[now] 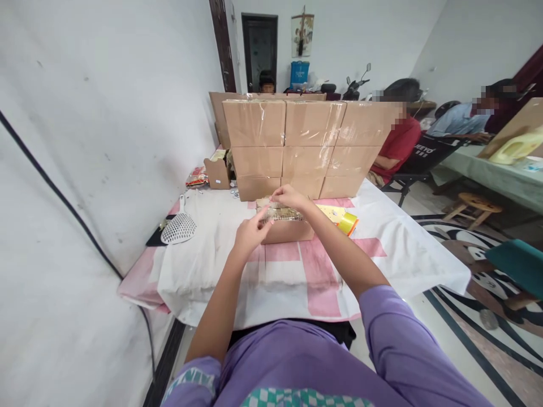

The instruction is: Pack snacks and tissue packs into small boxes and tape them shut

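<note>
A small cardboard box sits on the cloth-covered table in front of me. Its top looks rough and brown, with a shiny strip that may be clear tape. My left hand is at the box's left side, fingers stretched toward the top edge and thumb apart. Over the far left part of the top, my right hand has its fingertips pinched together, and what lies between them is too small to make out. Just right of the box lies a yellow roll-shaped thing beside a yellow dotted sheet.
Stacked taped cartons form a wall behind the box. A white perforated scoop lies at the left, near an open carton and packets. People sit at the right by a green-covered table. A wooden stool stands there.
</note>
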Action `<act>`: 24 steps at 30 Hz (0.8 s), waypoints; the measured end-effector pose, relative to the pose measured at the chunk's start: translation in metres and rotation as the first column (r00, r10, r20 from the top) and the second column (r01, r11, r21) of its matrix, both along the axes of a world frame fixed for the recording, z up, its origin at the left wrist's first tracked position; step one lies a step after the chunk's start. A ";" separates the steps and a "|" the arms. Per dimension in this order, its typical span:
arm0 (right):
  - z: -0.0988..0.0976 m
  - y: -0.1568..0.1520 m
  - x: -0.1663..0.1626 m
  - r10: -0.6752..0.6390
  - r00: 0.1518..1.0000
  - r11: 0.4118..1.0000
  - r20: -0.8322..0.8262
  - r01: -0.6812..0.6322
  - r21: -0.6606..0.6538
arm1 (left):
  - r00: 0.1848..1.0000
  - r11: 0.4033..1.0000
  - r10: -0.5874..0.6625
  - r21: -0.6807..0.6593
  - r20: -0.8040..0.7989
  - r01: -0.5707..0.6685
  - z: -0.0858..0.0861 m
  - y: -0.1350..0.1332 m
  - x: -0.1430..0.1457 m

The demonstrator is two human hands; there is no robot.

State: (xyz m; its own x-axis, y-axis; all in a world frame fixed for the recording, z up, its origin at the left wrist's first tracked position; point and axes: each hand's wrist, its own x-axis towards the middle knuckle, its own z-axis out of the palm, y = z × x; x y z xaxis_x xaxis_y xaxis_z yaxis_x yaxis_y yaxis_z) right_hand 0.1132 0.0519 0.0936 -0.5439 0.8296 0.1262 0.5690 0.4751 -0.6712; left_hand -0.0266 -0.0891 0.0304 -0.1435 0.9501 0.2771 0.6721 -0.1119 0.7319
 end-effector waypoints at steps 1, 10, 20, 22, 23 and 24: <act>-0.005 0.005 -0.005 -0.025 0.998 0.999 0.057 0.024 0.023 | 0.994 0.998 -0.013 -0.055 -0.113 0.006 0.001 0.006 -0.002; -0.017 0.004 -0.010 -0.432 0.878 0.859 0.206 0.332 0.389 | 0.962 0.988 0.039 -0.135 -0.269 -0.078 -0.012 0.012 0.007; -0.033 0.008 0.092 -0.392 0.879 0.919 -0.270 0.362 -0.155 | 0.983 0.993 0.025 -0.108 -0.180 -0.045 -0.029 0.006 0.003; -0.055 -0.007 0.107 -0.353 0.828 0.932 -0.436 0.271 -0.240 | 0.987 0.994 0.036 -0.097 -0.154 -0.051 -0.033 0.007 0.003; -0.067 -0.015 0.113 -0.339 0.778 0.936 -0.529 0.221 -0.274 | 0.989 0.994 0.047 -0.093 -0.142 -0.061 -0.035 0.008 0.003; -0.081 -0.022 0.117 -0.318 0.734 0.942 -0.600 0.172 -0.288 | 0.990 0.993 0.059 -0.090 -0.131 -0.072 -0.037 0.009 0.003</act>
State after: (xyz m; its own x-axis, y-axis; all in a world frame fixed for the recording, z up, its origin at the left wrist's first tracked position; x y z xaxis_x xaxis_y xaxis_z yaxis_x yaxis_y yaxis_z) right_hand 0.2301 0.0296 0.0129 -0.1739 0.9679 0.1813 0.0588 0.1940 -0.9792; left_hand -0.0238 -0.0804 -0.0065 -0.1756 0.9625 0.2067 0.7643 0.0010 0.6448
